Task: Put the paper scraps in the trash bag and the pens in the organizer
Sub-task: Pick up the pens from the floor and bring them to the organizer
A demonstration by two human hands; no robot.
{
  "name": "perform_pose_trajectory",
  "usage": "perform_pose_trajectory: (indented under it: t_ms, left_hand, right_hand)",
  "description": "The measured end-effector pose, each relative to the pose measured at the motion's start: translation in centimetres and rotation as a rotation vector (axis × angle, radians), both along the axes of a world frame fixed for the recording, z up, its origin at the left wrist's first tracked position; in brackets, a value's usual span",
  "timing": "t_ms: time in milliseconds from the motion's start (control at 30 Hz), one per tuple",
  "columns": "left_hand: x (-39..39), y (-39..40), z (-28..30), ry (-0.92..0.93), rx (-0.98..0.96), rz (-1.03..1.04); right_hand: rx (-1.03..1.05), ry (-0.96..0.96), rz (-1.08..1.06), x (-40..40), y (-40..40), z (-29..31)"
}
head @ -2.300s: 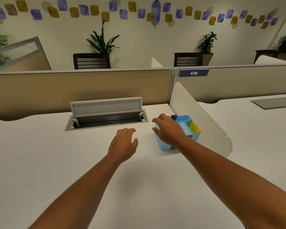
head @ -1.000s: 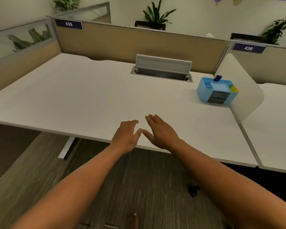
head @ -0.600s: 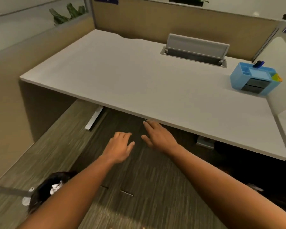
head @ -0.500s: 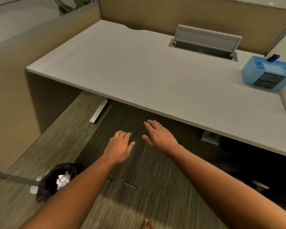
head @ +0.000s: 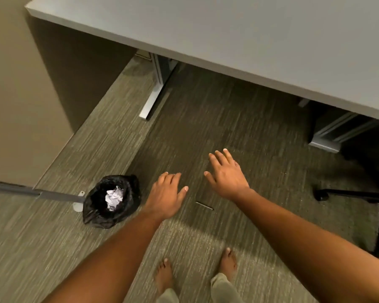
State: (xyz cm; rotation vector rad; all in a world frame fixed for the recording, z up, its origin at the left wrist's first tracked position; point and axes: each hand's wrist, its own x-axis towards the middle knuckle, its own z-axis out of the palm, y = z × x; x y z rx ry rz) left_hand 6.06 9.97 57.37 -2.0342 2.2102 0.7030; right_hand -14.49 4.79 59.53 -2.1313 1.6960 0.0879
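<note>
Pen (head: 204, 205) is lying crosswise on the floor between both spread, empty grips, left hand (head: 165, 196) nearer.

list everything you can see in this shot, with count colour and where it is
trash bag: 1, black, open, on the carpet at lower left
paper scrap: 1 visible, white, crumpled, inside the trash bag
thin stick-like item: 1, dark, lying on the carpet below and between the hands; possibly a pen, too small to tell
desk: 1, grey-white top, across the upper frame
desk leg: 1, silver, under the desk at left
partition panel: 1, beige, left side
chair base: 1, black, right edge
left hand: 1, open, empty, beside the bag
right hand: 1, open, empty, fingers spread
bare feet: 2, bottom centre
</note>
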Motion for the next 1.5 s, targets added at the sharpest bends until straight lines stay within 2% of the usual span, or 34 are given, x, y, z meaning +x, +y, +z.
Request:
perform_pose_trajectory:
  t_ms: [267,533,833,900,1033,1167,1367,1500]
  left_hand:
    - [4.3,1.0,-15.1,-0.084,0.083,0.000]
    - [3.4,1.3,-31.9,0.059,0.232,0.066]
    - [5.4,-0.7,-46.2,-0.134,0.295,-0.123]
    - [5.9,-1.6,-48.9,-0.134,0.289,-0.150]
    - [6.0,-2.9,-53.6,-0.171,0.302,-0.056]
    - [5.9,-3.4,-57.4,-0.192,0.234,-0.080]
    - [5.3,-3.4,-58.9,-0.203,0.159,-0.062]
    - [5.5,-3.5,-58.7,-0.261,0.231,-0.063]
  right_hand:
    - [0.065,0.046,-0.098,3.1,0.2,-14.9]
    - [0.233,-0.003,-0.122,2.5,1.0,-32.5]
    - [0.265,0.099,-0.034,2.3,2.6,-48.8]
    - [0.259,0.111,-0.012,2.1,2.9,-51.5]
    - [0.216,0.153,0.011,1.6,3.6,-55.7]
    - [0.199,0.184,0.026,1.5,3.9,-58.8]
    - [0.151,0.215,0.008,2.0,4.1,-61.1]
    - [0.176,0.195,-0.030,2.4,3.8,-61.2]
